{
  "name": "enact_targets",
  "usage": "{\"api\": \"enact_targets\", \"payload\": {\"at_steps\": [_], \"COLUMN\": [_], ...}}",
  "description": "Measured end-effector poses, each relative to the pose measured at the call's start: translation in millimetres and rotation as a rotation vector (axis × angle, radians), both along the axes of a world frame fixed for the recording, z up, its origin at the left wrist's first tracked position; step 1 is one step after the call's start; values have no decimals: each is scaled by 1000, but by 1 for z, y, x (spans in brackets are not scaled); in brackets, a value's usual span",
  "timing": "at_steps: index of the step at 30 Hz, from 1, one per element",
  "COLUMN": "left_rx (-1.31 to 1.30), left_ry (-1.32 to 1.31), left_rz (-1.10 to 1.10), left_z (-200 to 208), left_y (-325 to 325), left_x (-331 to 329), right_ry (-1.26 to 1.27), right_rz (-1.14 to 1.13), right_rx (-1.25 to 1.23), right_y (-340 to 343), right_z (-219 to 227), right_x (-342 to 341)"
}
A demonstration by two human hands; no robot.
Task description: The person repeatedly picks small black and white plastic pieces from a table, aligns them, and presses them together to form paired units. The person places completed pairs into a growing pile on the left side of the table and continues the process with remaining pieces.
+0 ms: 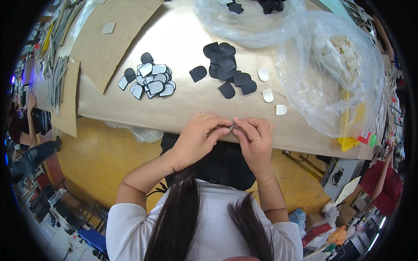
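Over the table's near edge, my left hand [201, 138] and my right hand [255, 142] meet fingertip to fingertip. Both pinch a small thin piece [232, 127], seen nearly edge-on, so its face is hidden. Beyond them lies a heap of black round-ended pieces [226, 64], with a lone black piece [198, 73] left of it. Farther left is a pile of similar pieces with whitish faces and black edges [156, 87]. Three loose white pieces [267, 95] lie on the right, the closest of them beyond my right hand.
Clear plastic bags [300, 78] spread over the table's right side, one holding pale pieces [346, 54]. A yellow object [348, 142] sits at the right edge. Cardboard sheets [114, 37] cover the left. Other people work at both sides.
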State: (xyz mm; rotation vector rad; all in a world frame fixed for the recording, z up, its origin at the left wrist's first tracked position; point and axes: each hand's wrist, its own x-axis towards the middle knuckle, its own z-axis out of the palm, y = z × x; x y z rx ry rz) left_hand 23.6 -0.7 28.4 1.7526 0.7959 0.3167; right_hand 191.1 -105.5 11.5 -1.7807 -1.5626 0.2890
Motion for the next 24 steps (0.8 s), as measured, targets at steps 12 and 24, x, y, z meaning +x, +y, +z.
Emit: {"api": "enact_targets", "payload": {"at_steps": [12, 24], "left_rx": [-1146, -1105], "left_ry": [-333, -359], "left_rz": [103, 112], "left_z": [2, 8], "left_y": [16, 12], "left_x": [-4, -4], "right_ry": [267, 442], "right_rz": [103, 88], "right_rx": [161, 130], "right_y": [-2, -7], "right_z": [4, 9], "right_x": [-1, 1]}}
